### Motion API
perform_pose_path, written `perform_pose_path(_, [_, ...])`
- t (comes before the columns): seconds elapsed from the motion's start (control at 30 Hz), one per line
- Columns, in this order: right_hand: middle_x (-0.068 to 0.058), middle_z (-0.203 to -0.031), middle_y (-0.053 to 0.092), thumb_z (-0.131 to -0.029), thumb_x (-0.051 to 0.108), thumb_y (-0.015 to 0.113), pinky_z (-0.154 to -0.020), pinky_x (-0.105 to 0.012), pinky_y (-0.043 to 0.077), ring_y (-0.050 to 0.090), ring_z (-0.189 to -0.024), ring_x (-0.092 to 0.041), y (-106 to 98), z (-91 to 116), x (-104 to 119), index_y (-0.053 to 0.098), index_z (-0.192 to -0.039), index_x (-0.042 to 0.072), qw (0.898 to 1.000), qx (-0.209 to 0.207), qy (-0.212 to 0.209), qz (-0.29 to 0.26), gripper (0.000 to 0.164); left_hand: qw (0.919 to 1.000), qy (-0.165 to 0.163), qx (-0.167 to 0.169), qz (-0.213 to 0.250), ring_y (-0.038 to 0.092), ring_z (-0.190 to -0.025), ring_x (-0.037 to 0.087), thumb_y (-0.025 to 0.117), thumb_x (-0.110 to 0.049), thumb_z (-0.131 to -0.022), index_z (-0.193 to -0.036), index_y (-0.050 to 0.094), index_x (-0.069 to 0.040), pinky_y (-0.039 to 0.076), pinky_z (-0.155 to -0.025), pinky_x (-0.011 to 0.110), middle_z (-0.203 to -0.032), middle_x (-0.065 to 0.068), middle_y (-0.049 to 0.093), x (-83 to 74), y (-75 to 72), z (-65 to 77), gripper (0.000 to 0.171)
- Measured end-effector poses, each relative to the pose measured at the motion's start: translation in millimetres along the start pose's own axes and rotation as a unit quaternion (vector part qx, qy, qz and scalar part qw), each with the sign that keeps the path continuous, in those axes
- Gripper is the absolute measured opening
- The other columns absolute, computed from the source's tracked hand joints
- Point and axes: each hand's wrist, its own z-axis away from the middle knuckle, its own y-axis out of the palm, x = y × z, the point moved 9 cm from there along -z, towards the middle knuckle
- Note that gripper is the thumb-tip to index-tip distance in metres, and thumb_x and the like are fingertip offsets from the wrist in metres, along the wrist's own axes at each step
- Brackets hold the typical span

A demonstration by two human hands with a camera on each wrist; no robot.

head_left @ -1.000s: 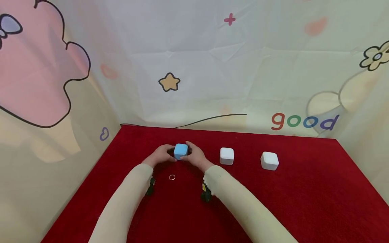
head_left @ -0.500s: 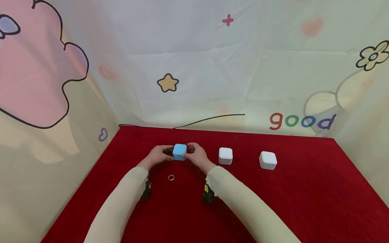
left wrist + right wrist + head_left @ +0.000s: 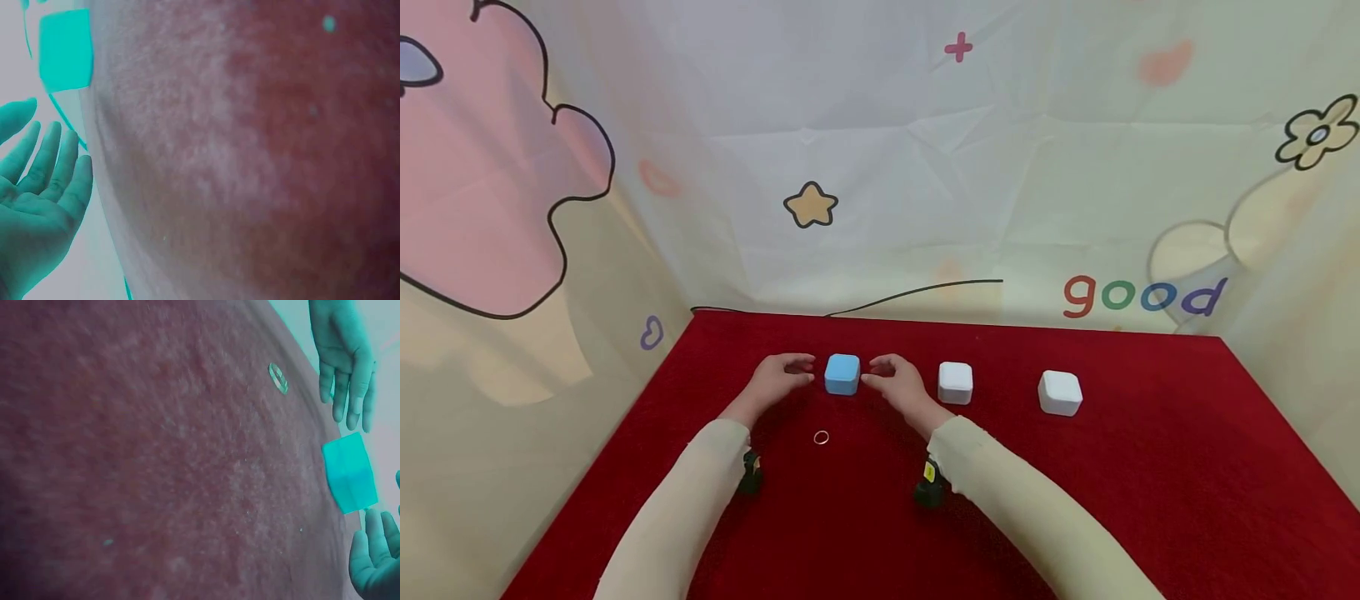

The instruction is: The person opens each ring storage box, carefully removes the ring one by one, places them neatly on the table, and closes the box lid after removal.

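A light blue box point(image 3: 842, 374) with rounded corners rests on the red cloth, between the two hands and apart from both. To its left, the left hand point(image 3: 772, 382) holds nothing, its fingers extended toward the box. On the other side, the right hand point(image 3: 901, 385) also holds nothing, thumb and fingers parted near the box. In the right wrist view the blue box point(image 3: 351, 473) stands between the left hand point(image 3: 347, 359) and the fingers of the right hand point(image 3: 378, 559). The left wrist view shows the left palm point(image 3: 44, 203) and the box point(image 3: 65, 50).
A gold-coloured ring point(image 3: 822, 437) lies on the red cloth point(image 3: 850, 533) in front of the blue box. Two white boxes, a nearer one point(image 3: 955, 383) and a farther one point(image 3: 1060, 393), stand in a row to the right. A printed curtain point(image 3: 880, 150) hangs behind.
Both hands have let go of the blue box and moved apart, the left hand leftward and the right hand rightward. The box stays in place on the cloth.
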Motion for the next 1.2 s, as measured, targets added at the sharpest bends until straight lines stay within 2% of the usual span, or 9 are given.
perform_pose_path(0.13, [-0.017, -0.129, 0.064, -0.099, 0.017, 0.067, -0.090, -0.035, 0.058, 0.062, -0.108, -0.025, -3, 8, 4, 0.061, -0.131, 0.002, 1.000, 0.009, 0.002, -0.009, 0.036, 0.9999, 0.001, -0.010, -0.002, 0.061, -0.127, 0.038, 0.058, -0.011, -0.102, -0.141, 0.058, 0.001, 0.052, -0.107, 0.049, -0.134, 0.024, 0.066, 2.2, -8.3, 5.9, 0.041])
perform_pose_path(0.33, [-0.016, -0.128, 0.064, -0.100, 0.017, 0.065, -0.095, -0.041, 0.058, 0.065, -0.108, -0.025, -10, 18, 10, 0.060, -0.132, 0.001, 1.000, 0.018, -0.012, -0.008, 0.036, 0.9995, 0.001, -0.026, -0.016, 0.060, -0.123, 0.039, 0.059, -0.014, -0.103, -0.140, 0.059, 0.001, 0.053, -0.104, 0.049, -0.132, 0.024, 0.066, 1.0, -17.5, 16.1, 0.040])
perform_pose_path(0.57, [-0.017, -0.124, 0.065, -0.100, 0.015, 0.063, -0.095, -0.044, 0.057, 0.068, -0.105, -0.024, -23, 24, 10, 0.058, -0.133, 0.000, 0.999, 0.026, -0.018, -0.017, 0.036, 0.9989, 0.007, -0.046, -0.003, 0.059, -0.125, 0.038, 0.056, -0.016, -0.104, -0.143, 0.057, -0.001, 0.051, -0.105, 0.050, -0.134, 0.024, 0.064, -9.6, -26.9, 30.3, 0.042])
perform_pose_path(0.8, [-0.017, -0.125, 0.066, -0.100, 0.016, 0.063, -0.094, -0.043, 0.057, 0.069, -0.101, -0.019, -41, 31, 5, 0.058, -0.133, 0.000, 0.999, 0.029, -0.012, -0.025, 0.037, 0.9982, 0.006, -0.057, 0.016, 0.060, -0.121, 0.035, 0.055, -0.017, -0.104, -0.143, 0.057, -0.004, 0.052, -0.102, 0.045, -0.132, 0.022, 0.065, -17.7, -36.7, 43.4, 0.041])
perform_pose_path(1.0, [-0.016, -0.126, 0.067, -0.102, 0.018, 0.061, -0.097, -0.044, 0.056, 0.067, -0.111, -0.026, -56, 39, 4, 0.058, -0.133, -0.002, 0.999, 0.044, -0.014, -0.022, 0.037, 0.9982, 0.007, -0.058, 0.015, 0.059, -0.118, 0.034, 0.056, -0.018, -0.104, -0.142, 0.059, -0.004, 0.052, -0.097, 0.040, -0.133, 0.022, 0.064, -25.9, -38.2, 56.0, 0.040])
perform_pose_path(1.2, [-0.008, -0.118, 0.067, -0.103, 0.019, 0.060, -0.095, -0.039, 0.056, 0.065, -0.101, -0.014, -71, 47, 3, 0.058, -0.133, -0.004, 0.998, 0.053, -0.026, -0.015, 0.038, 0.9980, 0.015, -0.057, 0.021, 0.060, -0.119, 0.034, 0.057, -0.018, -0.104, -0.141, 0.060, -0.004, 0.052, -0.094, 0.034, -0.135, 0.021, 0.065, -37.2, -36.3, 67.1, 0.039])
